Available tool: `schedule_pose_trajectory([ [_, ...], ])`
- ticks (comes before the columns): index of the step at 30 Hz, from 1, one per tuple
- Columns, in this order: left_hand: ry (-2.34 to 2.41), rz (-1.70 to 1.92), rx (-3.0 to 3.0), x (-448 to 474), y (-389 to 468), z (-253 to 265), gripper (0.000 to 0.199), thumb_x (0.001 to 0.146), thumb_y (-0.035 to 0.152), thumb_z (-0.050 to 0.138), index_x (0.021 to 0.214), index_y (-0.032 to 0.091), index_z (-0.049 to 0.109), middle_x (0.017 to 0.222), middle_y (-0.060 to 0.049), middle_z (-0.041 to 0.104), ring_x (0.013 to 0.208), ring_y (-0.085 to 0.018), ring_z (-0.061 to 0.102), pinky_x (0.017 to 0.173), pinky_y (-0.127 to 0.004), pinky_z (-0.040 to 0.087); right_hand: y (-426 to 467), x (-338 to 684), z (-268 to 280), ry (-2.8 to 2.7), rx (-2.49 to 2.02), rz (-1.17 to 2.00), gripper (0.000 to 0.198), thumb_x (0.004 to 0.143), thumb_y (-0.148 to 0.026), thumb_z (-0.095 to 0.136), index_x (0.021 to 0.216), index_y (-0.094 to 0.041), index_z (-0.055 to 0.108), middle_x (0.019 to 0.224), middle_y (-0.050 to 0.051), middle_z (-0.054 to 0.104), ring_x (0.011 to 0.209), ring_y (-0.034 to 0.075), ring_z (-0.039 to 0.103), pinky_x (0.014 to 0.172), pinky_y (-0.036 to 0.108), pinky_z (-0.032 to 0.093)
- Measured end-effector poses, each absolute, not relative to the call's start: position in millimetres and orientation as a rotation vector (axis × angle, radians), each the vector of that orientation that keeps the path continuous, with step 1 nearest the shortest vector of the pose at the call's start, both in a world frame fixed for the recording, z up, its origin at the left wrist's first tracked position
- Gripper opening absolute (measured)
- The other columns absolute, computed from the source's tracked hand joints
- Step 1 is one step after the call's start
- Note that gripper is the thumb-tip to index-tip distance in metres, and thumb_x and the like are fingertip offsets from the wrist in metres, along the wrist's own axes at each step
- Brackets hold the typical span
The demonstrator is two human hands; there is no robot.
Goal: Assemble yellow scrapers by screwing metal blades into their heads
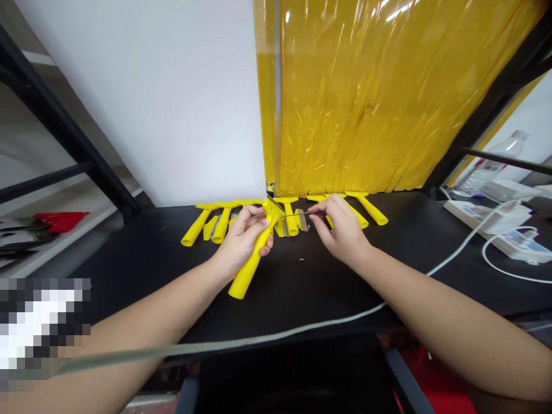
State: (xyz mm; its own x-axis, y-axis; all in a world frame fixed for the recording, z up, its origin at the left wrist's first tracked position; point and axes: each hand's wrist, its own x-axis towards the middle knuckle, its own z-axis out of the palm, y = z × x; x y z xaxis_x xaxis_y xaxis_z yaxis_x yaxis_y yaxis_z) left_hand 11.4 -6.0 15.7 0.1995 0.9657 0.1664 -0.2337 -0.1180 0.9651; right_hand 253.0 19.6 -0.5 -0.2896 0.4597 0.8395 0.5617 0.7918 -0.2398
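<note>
While I watch from afar, my left hand [241, 237] is wrapped around a yellow handle [249, 273] above the middle of the bench [340, 293], its tube slanting to the near left and its head to the far right. My right hand [342, 231] pinches a thin driver [298, 214] between thumb and fingers, shaft pointing left, tip at the head; whether the two touch, I cannot tell. One small screw [302, 259] lies nearer, between my hands. Along the far edge I see other handles [201, 226]. A cable [297, 331] crosses the near side.
</note>
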Motion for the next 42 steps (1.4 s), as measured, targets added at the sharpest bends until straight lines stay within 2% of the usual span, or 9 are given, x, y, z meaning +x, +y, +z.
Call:
schedule_pose_trajectory([
  [8,0.786,1.251,1.239,8.5,-4.6,16.9,0.030,0.090,0.025,0.069,0.104,0.025,0.043,0.073,0.005,0.060,0.050,-0.010,0.058,0.045,-0.019,0.041,23.9,253.4,-8.3,-1.808,-0.882,0.055,0.010,0.099,-0.028,0.062,0.106,-0.021,0.065,0.099,0.008,0.069,0.083,0.021,0.069,0.076,0.038,0.061],
  [14,0.780,1.259,1.224,8.7,-3.7,16.3,0.031,0.089,0.026,0.070,0.104,0.026,0.043,0.072,0.005,0.060,0.049,-0.010,0.058,0.044,-0.019,0.040,17.5,251.0,-4.0,-1.750,-1.069,0.328,0.028,0.099,-0.047,0.061,0.099,-0.020,0.069,0.076,0.005,0.070,0.058,0.017,0.063,0.059,0.032,0.052],
  [19,0.785,1.252,1.208,10.1,-4.4,15.2,0.036,0.086,0.028,0.074,0.102,0.025,0.042,0.075,0.005,0.060,0.050,-0.010,0.058,0.042,-0.019,0.040,14.9,253.6,6.3,-1.798,-1.226,0.241,0.040,0.099,-0.056,0.058,0.081,-0.021,0.067,0.057,0.002,0.063,0.051,0.017,0.056,0.058,0.032,0.043],
  [23,0.780,1.253,1.245,10.7,-4.1,14.2,0.035,0.087,0.029,0.073,0.103,0.025,0.042,0.074,0.006,0.058,0.050,-0.010,0.059,0.042,-0.019,0.041,19.2,257.6,7.7,-1.895,-1.360,0.233,0.053,0.104,-0.058,0.046,0.068,-0.022,0.059,0.058,0.004,0.062,0.058,0.020,0.059,0.059,0.032,0.040],
  [28,0.842,1.306,1.280,9.1,-0.6,13.9,0.034,0.086,0.028,0.072,0.103,0.024,0.043,0.080,0.004,0.059,0.052,-0.010,0.060,0.043,-0.020,0.042,20.5,257.5,3.5,-2.072,-1.145,0.373,0.020,0.100,-0.040,0.057,0.108,-0.022,0.058,0.081,0.004,0.071,0.065,0.020,0.062,0.064,0.031,0.045],
  [31,0.821,1.329,1.310,8.6,0.2,12.7,0.034,0.087,0.028,0.072,0.102,0.024,0.042,0.083,0.004,0.058,0.052,-0.010,0.061,0.042,-0.020,0.041,21.8,256.8,2.5,-2.021,-1.176,0.296,0.017,0.101,-0.038,0.055,0.099,-0.022,0.057,0.083,0.005,0.071,0.069,0.021,0.062,0.065,0.032,0.043],
  [35,0.777,1.335,1.400,9.0,-0.2,10.4,0.031,0.088,0.030,0.071,0.099,0.023,0.043,0.087,0.004,0.056,0.052,-0.009,0.061,0.041,-0.021,0.042,24.7,257.8,1.4,-2.012,-1.292,0.356,0.051,0.107,-0.052,0.038,0.071,-0.022,0.057,0.066,0.004,0.061,0.066,0.020,0.059,0.066,0.033,0.040],
  [40,0.774,1.350,1.406,8.2,1.5,8.5,0.030,0.089,0.030,0.071,0.100,0.023,0.044,0.088,0.003,0.056,0.054,-0.009,0.061,0.041,-0.020,0.043,24.9,258.3,-2.6,-2.048,-1.105,0.509,0.025,0.099,-0.046,0.059,0.106,-0.022,0.058,0.081,0.001,0.067,0.065,0.017,0.056,0.063,0.030,0.043],
  [42,0.766,1.355,1.407,8.2,1.2,8.5,0.031,0.089,0.031,0.072,0.100,0.023,0.043,0.089,0.003,0.056,0.055,-0.009,0.062,0.041,-0.020,0.043,26.2,258.7,-3.6,-2.003,-1.103,0.465,0.024,0.097,-0.043,0.061,0.107,-0.022,0.057,0.082,0.002,0.068,0.065,0.018,0.056,0.063,0.030,0.043],
])
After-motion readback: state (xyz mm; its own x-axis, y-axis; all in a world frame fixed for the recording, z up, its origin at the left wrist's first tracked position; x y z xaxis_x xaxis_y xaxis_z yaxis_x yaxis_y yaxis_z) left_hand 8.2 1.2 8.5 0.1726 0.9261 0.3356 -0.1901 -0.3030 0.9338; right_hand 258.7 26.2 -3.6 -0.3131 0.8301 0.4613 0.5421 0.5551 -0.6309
